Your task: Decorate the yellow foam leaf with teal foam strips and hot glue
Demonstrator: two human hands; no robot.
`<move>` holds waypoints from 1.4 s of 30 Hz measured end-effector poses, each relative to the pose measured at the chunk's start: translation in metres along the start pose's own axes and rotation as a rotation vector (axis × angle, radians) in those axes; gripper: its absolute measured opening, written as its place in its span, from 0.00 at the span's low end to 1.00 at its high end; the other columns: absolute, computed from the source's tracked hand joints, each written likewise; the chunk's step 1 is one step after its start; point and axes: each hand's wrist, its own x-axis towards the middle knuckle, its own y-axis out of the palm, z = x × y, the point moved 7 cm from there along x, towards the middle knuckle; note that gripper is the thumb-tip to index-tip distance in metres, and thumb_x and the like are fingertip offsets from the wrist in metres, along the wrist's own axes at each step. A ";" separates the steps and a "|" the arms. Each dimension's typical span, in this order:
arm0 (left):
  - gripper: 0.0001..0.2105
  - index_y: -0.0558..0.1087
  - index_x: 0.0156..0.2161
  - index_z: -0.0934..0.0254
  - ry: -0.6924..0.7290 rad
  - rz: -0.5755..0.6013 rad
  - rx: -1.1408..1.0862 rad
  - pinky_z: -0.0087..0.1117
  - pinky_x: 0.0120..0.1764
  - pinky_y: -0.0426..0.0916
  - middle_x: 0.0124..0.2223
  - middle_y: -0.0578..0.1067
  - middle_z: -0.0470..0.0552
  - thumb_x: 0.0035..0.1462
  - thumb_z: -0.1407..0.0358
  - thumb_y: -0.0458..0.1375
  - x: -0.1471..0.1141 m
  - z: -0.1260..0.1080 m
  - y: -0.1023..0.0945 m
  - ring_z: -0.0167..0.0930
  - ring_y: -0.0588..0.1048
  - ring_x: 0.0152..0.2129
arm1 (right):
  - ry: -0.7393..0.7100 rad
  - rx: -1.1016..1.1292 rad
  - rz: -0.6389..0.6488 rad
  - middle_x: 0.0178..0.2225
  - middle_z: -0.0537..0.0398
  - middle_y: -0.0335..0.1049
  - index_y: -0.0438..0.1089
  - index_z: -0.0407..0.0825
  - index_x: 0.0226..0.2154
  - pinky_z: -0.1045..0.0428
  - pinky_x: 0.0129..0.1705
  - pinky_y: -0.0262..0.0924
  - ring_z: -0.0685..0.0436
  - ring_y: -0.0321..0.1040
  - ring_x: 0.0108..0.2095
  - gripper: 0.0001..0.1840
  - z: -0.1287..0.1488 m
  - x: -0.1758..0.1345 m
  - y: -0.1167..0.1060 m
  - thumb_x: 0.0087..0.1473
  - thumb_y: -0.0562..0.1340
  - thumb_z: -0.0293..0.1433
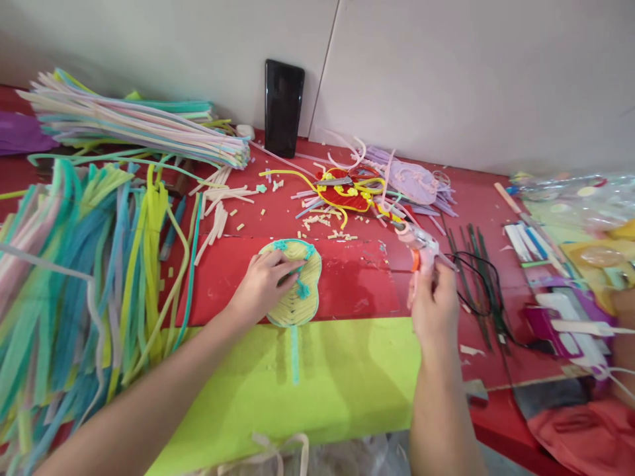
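Note:
A yellow fan-shaped piece made of pipe cleaners (285, 309), edged in teal, lies on the red table with its teal stick (295, 357) pointing toward me. Small teal flowers (280, 244) sit on its face. My left hand (265, 284) rests over its left side, thumb and forefinger closed on a teal pipe-cleaner piece (300, 271) partly hidden by the fingertips. To the right, my right hand (436, 297) is wrapped round the handle of a pink glue gun (419, 243) with an orange trigger. Its nozzle points left, raised and apart from the fan.
Bundles of coloured pipe cleaners (99, 251) fill the left side. A black phone (284, 109) leans on the wall. Red and purple pipe-cleaner pieces (347, 192) and cut scraps lie behind the fan. A black cable (483, 264), thin dark sticks and plastic packaging (585, 198) are on the right.

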 end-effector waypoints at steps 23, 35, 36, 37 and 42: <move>0.13 0.72 0.50 0.58 0.021 0.009 -0.009 0.35 0.41 0.61 0.35 0.71 0.49 0.62 0.65 0.52 0.000 -0.002 -0.001 0.29 0.70 0.35 | -0.485 -0.259 0.037 0.36 0.47 0.69 0.66 0.46 0.51 0.48 0.40 0.66 0.43 0.68 0.35 0.25 0.052 0.003 0.058 0.52 0.61 0.39; 0.13 0.73 0.49 0.56 0.040 0.013 -0.001 0.34 0.41 0.61 0.36 0.71 0.48 0.63 0.66 0.51 0.000 -0.004 -0.001 0.28 0.70 0.35 | -0.545 -0.293 0.070 0.33 0.50 0.67 0.67 0.46 0.51 0.49 0.41 0.65 0.43 0.67 0.36 0.23 0.057 -0.003 0.060 0.53 0.61 0.36; 0.13 0.72 0.50 0.57 0.031 0.016 0.005 0.34 0.41 0.61 0.36 0.71 0.48 0.63 0.66 0.51 0.000 -0.004 -0.001 0.29 0.70 0.35 | -0.544 -0.297 0.067 0.33 0.50 0.67 0.67 0.46 0.51 0.49 0.41 0.65 0.43 0.67 0.36 0.23 0.058 -0.004 0.060 0.53 0.61 0.36; 0.13 0.71 0.51 0.58 0.020 0.022 0.014 0.34 0.41 0.61 0.35 0.71 0.48 0.62 0.66 0.51 0.001 -0.003 -0.001 0.29 0.70 0.35 | -0.542 -0.299 0.066 0.33 0.50 0.67 0.67 0.46 0.51 0.49 0.42 0.65 0.43 0.67 0.36 0.23 0.058 -0.004 0.061 0.53 0.60 0.36; 0.14 0.68 0.52 0.60 -0.014 0.036 0.042 0.36 0.43 0.62 0.36 0.73 0.50 0.62 0.64 0.52 0.001 -0.001 0.000 0.31 0.71 0.36 | -0.514 -0.287 0.074 0.34 0.50 0.67 0.66 0.46 0.53 0.49 0.40 0.65 0.43 0.67 0.37 0.23 0.055 -0.006 0.063 0.54 0.60 0.35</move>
